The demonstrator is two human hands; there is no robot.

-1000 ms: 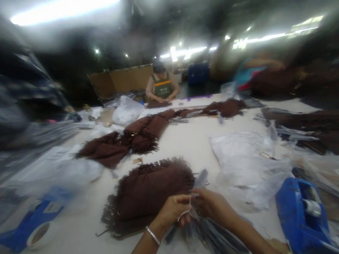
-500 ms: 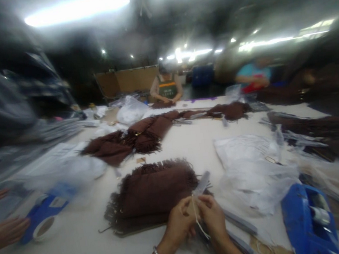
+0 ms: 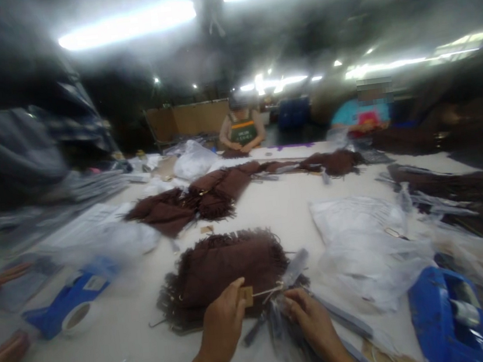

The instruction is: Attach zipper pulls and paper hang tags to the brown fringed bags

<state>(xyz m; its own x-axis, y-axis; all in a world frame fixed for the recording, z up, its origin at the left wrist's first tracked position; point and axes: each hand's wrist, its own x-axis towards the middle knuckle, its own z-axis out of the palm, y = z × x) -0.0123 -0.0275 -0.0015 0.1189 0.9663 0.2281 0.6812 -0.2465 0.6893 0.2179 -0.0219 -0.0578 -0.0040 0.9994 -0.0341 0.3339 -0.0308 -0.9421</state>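
Note:
My left hand (image 3: 223,318) pinches a small brown cardboard tag (image 3: 247,296) between thumb and fingers. A white string (image 3: 267,291) runs taut from the tag towards my right hand (image 3: 308,314). That hand's fingers are closed at a grey plastic-wrapped strap (image 3: 295,267), beside the string's far end; the exact grip is partly hidden. Crinkled clear plastic and grey strips hang below these fingers. Just beyond both hands lies a folded dark-brown fringed cloth (image 3: 226,268), like a scarf or shawl, flat on the white table (image 3: 129,341).
More brown fringed cloths (image 3: 220,189) lie across the table. White plastic bags (image 3: 357,225) and a blue tape dispenser (image 3: 434,316) are on the right. Another blue dispenser (image 3: 55,309) and a tape roll (image 3: 79,318) sit left, near another person's hands (image 3: 5,357). Two people work opposite.
My hands have moved apart. The left has gone left with the tag, drawing the string out sideways, while the right stays by the strap. The view has shifted slightly.

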